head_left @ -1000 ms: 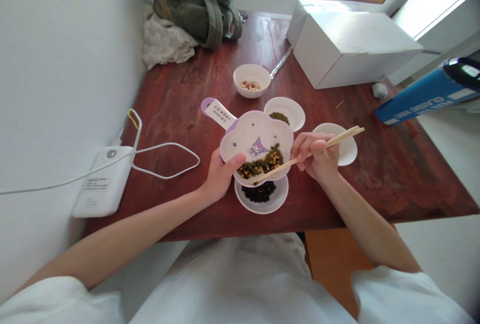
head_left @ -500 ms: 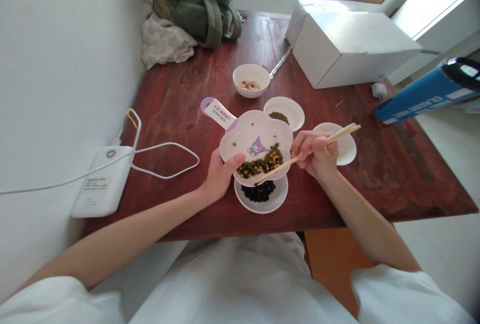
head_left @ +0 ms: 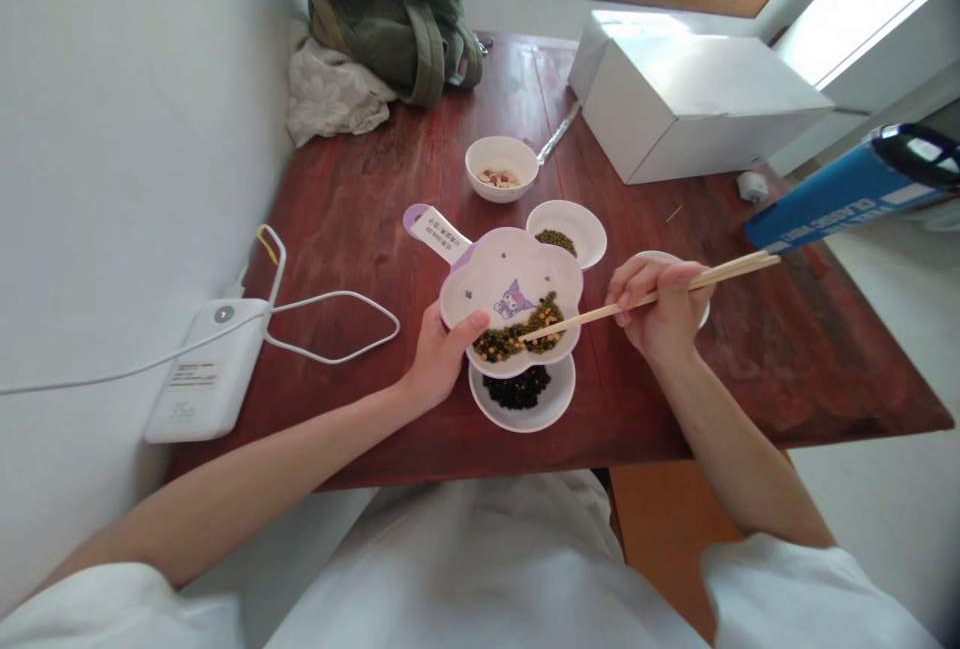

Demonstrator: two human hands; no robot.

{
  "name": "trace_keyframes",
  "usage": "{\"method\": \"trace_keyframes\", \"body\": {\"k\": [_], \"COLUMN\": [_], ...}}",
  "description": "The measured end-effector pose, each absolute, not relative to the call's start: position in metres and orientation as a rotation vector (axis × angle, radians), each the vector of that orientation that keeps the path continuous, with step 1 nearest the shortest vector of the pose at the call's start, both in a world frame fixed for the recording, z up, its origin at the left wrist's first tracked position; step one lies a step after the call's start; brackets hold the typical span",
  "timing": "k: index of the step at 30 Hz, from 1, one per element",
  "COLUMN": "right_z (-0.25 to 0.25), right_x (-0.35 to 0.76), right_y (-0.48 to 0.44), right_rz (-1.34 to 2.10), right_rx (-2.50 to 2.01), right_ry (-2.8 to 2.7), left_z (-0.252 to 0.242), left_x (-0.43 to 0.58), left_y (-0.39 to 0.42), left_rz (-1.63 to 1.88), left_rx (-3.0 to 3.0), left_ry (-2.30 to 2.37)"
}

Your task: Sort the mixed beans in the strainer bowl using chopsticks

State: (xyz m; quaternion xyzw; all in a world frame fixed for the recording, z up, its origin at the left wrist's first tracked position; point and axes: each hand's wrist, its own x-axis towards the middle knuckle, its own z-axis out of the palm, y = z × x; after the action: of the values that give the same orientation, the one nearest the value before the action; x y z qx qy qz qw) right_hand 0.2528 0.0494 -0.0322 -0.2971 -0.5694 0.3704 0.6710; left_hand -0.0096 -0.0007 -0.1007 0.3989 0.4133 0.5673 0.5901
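The left hand (head_left: 439,354) grips the purple-rimmed, scalloped white dish (head_left: 487,274) at its near-left edge, thumb lapped over the rim. The right hand (head_left: 656,314) is closed round a pair of pale wooden chopsticks (head_left: 712,276), whose tips reach left into the mixed green, yellow and black beans (head_left: 551,314) inside the dish; whether they pinch a bean is too small to tell.

Those beans lie along the side nearest the person, so if the left thumb slackened or the dish tipped that way, they could probably spill over the lip. Just beyond it, right of the left hand, sits a round white bowl of black beans (head_left: 555,407), partly covered by the dish; a spill would likely mix in there. Smooth, small beans might also slip from the chopsticks if squeezed unevenly.

Past the dish, a shallow white bowl of green beans (head_left: 589,229) could be nudged by its far edge. Behind the right hand, another round white bowl (head_left: 660,256) is mostly hidden; a backward wrist swing might knock it.
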Motion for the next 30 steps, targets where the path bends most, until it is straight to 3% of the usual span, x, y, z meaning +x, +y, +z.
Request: {"method": "trace_keyframes", "body": {"k": [6, 12, 30], "right_z": [0.003, 0.014, 0.040], "right_x": [0.277, 0.275, 0.236], "right_y": [0.033, 0.035, 0.101], "right_rz": [0.559, 0.580, 0.906], "right_rx": [-0.672, -0.502, -0.276], "right_ry": [-1.475, -1.934, -1.969], "left_z": [-0.097, -0.085, -0.076], "left_x": [-0.009, -0.006, -0.006], "left_y": [-0.002, -0.002, -0.002], "left_rz": [1.338, 1.352, 1.377], "left_rx": [0.894, 0.806, 0.709], "left_ry": [0.982, 0.929, 0.940]}}
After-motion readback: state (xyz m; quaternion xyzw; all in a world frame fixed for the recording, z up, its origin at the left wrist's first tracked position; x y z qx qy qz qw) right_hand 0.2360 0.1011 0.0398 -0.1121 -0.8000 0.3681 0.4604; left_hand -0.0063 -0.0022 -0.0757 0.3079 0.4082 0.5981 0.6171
